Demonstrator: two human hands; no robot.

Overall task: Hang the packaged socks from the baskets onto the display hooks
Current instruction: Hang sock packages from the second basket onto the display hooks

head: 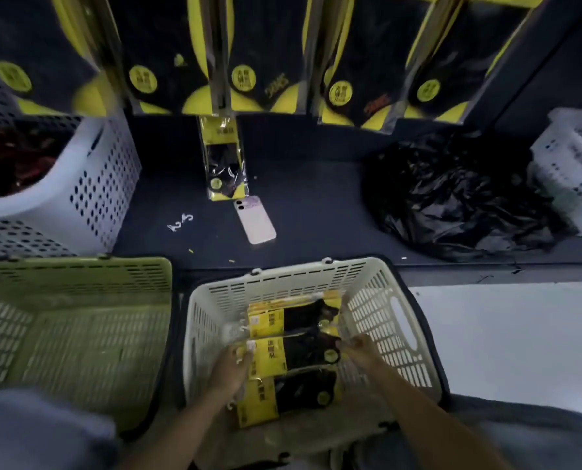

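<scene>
1. Pinching the yellow end of the middle sock pack (293,356) with the left hand (230,366), fingers bent tight on it, down inside the cream basket (367,290).
2. Touching the black end of that same pack with the right hand (360,351); too blurry for telling whether those fingers are clamped or apart.
3. Seeing other sock packs (259,405) lying flat in the cream basket, nearer and farther than the held one.
4. Seeing a green basket (79,317) sitting just left of the cream basket.
5. Looking past the cream basket at a pink phone (255,220) lying on the dark shelf (316,205), with a lone sock pack (226,161) lying just beyond it.
6. Spotting a crumpled black bag (452,198) past the cream basket to the right, and a white basket (96,184) past it to the left, holding dark red things.
7. Looking farthest from the cream basket, up at the hanging sock packs (265,56), lined up side by side in a row.
</scene>
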